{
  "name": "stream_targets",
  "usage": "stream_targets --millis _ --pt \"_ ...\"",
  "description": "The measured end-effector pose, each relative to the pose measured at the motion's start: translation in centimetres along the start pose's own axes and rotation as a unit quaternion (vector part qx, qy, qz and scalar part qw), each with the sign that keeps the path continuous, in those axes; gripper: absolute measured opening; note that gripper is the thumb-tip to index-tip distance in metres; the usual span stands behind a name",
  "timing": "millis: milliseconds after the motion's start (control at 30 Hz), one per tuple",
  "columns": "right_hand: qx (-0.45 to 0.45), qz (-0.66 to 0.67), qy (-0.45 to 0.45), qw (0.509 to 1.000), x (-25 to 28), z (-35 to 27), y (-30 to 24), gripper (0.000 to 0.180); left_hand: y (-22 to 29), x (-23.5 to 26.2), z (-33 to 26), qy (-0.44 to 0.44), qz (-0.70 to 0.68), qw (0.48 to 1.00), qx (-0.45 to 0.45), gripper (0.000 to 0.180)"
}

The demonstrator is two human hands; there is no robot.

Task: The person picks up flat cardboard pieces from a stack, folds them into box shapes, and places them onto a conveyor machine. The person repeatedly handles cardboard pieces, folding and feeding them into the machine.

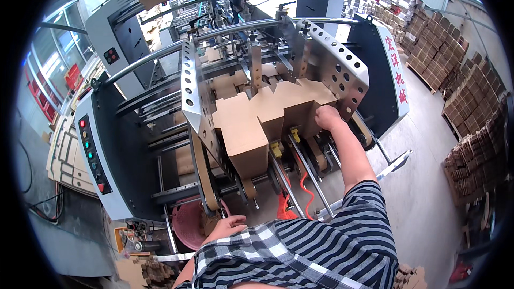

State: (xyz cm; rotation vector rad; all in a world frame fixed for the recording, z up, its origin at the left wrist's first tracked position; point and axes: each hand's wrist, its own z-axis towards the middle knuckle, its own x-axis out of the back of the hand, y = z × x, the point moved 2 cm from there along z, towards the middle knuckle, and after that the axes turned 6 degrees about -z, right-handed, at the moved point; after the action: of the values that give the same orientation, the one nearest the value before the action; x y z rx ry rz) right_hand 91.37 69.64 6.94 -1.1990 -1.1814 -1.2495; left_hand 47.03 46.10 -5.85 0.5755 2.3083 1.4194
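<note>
Right hand is pressing, fingers curled, against the stack of flat cardboard blanks sitting at twelve o'clock in the feeder; left hand is resting open, holding nothing. Blanks look light, stiff; edges seem the best grip.

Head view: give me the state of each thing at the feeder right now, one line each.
Cardboard blank stack: loaded in the feeder, between the perforated side guides.
Right hand: closed, pressed against the stack's right edge.
Left hand: low by the machine frame, fingers spread, holding nothing.
Perforated side guides: upright, flanking the stack.
Pink basin: under the feeder, contents unclear.
</note>
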Motion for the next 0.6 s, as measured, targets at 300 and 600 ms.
stream_targets --millis 300,600 --pt "0.013 -0.01 -0.044 0.999 0.0 0.4 0.3 0.021 0.2 -0.2 0.0 0.002 0.044 0.999 -0.002 0.043" --pt "0.017 -0.053 -0.078 0.995 0.8 0.2 0.0 0.026 0.9 -1.2 0.3 0.007 0.113 0.993 0.037 0.045"
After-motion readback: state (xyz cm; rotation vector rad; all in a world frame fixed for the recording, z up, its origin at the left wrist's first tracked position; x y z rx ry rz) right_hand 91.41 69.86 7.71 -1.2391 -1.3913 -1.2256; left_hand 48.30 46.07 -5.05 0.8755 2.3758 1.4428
